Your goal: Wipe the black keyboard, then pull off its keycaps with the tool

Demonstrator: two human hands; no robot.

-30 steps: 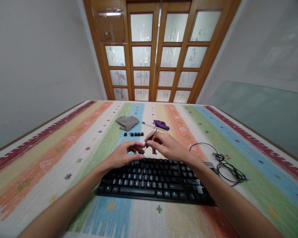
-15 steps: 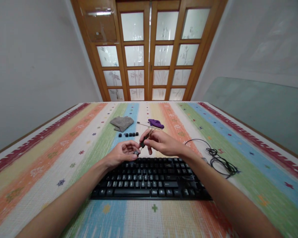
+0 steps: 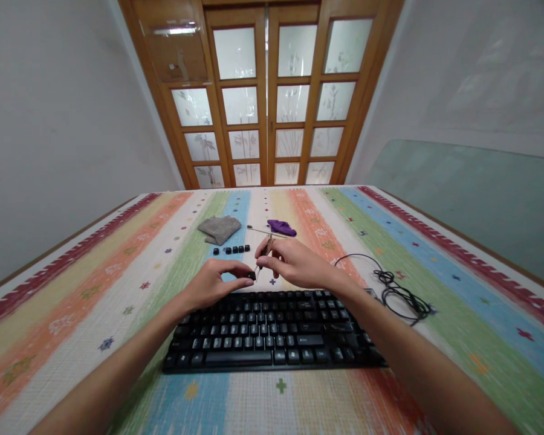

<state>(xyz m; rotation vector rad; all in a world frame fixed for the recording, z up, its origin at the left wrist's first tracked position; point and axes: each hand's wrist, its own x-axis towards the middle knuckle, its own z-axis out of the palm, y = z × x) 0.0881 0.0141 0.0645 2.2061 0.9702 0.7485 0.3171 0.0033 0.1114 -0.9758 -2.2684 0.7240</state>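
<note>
A black keyboard [image 3: 236, 356] lies flat on the patterned cloth in front of me. Above its back edge, my left hand [image 3: 217, 281] pinches a small black keycap [image 3: 251, 275] between thumb and fingers. My right hand [image 3: 294, 261] grips a wire keycap puller [image 3: 260, 263] by its dark handle, partly hidden by the fingers. The puller's thin wires point down at the keycap; whether they touch it I cannot tell. Beyond my left hand, several loose black keycaps [image 3: 234, 249] stand in a row on the cloth.
A grey cloth [image 3: 220, 229] lies behind the row of keycaps. Near it are a thin rod [image 3: 262, 231] and a purple cloth [image 3: 281, 227]. To the right, a black cable [image 3: 401, 302] lies coiled. The striped tablecloth [image 3: 131, 272] covers the table; glazed wooden doors [image 3: 272, 90] stand behind.
My left fingers have straightened into a flatter pinch, so the keycap shows more plainly. The puller has shifted slightly off the keycap, and its wires are more visible. The view has tilted a little.
</note>
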